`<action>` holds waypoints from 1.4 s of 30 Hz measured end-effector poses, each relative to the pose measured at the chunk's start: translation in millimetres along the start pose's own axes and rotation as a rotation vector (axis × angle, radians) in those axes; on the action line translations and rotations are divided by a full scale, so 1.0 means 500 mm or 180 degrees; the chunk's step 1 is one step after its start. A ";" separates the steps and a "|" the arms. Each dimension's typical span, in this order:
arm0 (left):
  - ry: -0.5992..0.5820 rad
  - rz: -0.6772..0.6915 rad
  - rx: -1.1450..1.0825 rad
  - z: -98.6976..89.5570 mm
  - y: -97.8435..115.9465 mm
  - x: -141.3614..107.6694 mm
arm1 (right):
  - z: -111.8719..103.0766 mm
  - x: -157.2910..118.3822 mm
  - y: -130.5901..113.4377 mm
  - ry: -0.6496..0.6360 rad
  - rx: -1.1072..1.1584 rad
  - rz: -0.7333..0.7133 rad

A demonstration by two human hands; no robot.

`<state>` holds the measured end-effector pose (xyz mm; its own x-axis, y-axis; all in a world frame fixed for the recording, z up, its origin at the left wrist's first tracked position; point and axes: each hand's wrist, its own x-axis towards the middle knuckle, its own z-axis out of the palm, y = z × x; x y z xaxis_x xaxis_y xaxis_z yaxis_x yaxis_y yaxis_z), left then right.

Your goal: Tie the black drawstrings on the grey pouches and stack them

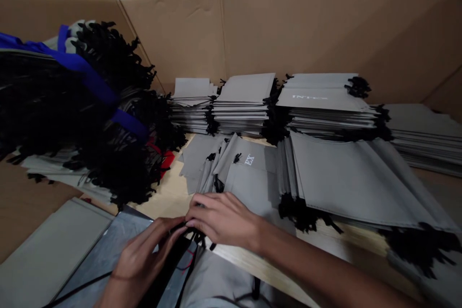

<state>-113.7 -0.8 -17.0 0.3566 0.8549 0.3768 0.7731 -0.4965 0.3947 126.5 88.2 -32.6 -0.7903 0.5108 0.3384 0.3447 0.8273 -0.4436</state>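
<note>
My left hand (142,250) and my right hand (225,219) meet in the lower middle of the head view, both closed with fingertips pinched together. Between them they grip black cords (197,238), whose ends hang just below the fingers. A grey fabric piece (220,274) lies directly under the hands, with more black cord across its lower part. What exactly is between the fingertips is partly hidden. Just beyond my right hand lie folded grey fabric pieces (249,178) with white lettering and black ties.
Stacked grey fabric pieces (245,89) with black ties line the cardboard wall (288,19). More fabric (346,178) lies at right. A big black-tied bundle with a blue strap (90,77) rises at left, above a grey panel (57,250) and a shiny metal plate (108,250).
</note>
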 end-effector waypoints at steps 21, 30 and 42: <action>-0.0449 -0.0077 -0.0146 -0.006 0.012 0.025 | -0.009 0.011 -0.007 0.0047 0.0130 -0.0075; -0.0256 -0.0224 -0.0412 -0.021 0.025 0.065 | -0.003 0.013 -0.004 0.0062 0.0177 -0.0082; -0.0331 -0.0527 -0.0405 -0.025 -0.004 0.043 | -0.012 0.009 -0.011 -0.0047 -0.0205 -0.0029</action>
<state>-114.2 16.8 1.0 0.2877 0.9339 0.2124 0.7555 -0.3576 0.5489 124.1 87.5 -23.7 -0.8009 0.5000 0.3295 0.3690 0.8455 -0.3860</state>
